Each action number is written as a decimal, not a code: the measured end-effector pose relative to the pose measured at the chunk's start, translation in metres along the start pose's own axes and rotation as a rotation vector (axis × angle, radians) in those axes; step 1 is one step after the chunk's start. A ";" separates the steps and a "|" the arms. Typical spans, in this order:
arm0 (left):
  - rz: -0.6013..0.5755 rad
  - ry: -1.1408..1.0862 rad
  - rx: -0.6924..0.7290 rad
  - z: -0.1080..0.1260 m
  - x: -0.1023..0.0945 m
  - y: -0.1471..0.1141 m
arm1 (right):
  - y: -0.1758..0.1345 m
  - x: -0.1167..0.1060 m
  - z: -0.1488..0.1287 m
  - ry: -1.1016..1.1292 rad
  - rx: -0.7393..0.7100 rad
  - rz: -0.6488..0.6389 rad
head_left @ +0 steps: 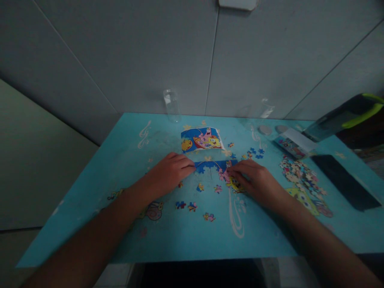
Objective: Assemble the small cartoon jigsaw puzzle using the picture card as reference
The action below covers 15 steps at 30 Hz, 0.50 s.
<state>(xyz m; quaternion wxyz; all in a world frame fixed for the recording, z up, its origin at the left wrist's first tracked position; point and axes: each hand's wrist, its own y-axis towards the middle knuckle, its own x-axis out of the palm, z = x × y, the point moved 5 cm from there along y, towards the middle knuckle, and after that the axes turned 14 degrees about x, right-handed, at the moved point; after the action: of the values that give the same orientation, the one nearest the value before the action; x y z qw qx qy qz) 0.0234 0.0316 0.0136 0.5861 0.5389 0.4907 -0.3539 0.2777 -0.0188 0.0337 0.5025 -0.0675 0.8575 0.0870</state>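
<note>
A partly assembled jigsaw puzzle (207, 165) lies on the blue table, with a blue strip along its top and pink and yellow pieces down its right side. My left hand (172, 170) has its fingers closed at the strip's left end. At the right side, my right hand (252, 176) pinches a puzzle piece (227, 172) against the assembled part; the fingers hide much of it. Just beyond the puzzle lies a picture sheet (202, 139) with cartoon figures. Loose pieces (192, 206) are scattered nearer to me, several of them between my forearms.
A pile of puzzle pieces (301, 174) lies at the right, beside a dark flat case (345, 182). Behind it are a small printed box (291, 146), round lids (265, 130) and a dark bottle with a green strap (339, 118). A clear container (171, 106) stands near the wall.
</note>
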 end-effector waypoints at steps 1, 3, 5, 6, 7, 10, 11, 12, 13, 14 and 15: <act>0.001 -0.003 0.000 0.000 0.000 0.000 | 0.000 0.000 0.000 0.000 0.004 0.001; 0.004 -0.005 0.004 0.000 0.000 -0.001 | 0.000 0.000 0.000 -0.002 0.005 -0.001; 0.006 -0.004 0.009 0.000 0.000 -0.001 | 0.000 0.000 -0.001 -0.006 0.001 -0.008; 0.008 -0.003 0.011 0.000 0.000 -0.001 | 0.000 0.000 -0.001 -0.009 0.003 -0.011; 0.007 -0.003 0.012 0.000 0.000 0.000 | 0.000 0.000 -0.002 -0.011 0.003 -0.012; -0.002 -0.002 0.009 0.001 0.000 0.000 | 0.000 -0.001 -0.002 -0.016 0.007 -0.009; -0.007 0.003 0.007 0.001 0.000 0.000 | 0.000 -0.001 -0.002 -0.016 0.007 -0.008; -0.012 0.007 0.006 0.001 0.000 0.000 | 0.000 0.000 -0.002 -0.017 0.006 -0.008; -0.016 0.011 0.004 0.001 0.001 0.000 | 0.000 0.000 -0.002 -0.016 0.002 -0.007; -0.017 0.013 0.004 0.001 0.001 0.000 | 0.000 0.000 -0.002 -0.014 -0.001 -0.004; -0.021 0.012 0.003 0.001 0.001 -0.001 | 0.000 0.000 -0.002 -0.013 -0.004 0.000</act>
<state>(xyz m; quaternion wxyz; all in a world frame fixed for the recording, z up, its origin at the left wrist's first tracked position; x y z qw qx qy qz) 0.0235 0.0306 0.0121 0.5786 0.5367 0.4995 -0.3573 0.2760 -0.0191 0.0341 0.5078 -0.0678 0.8542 0.0891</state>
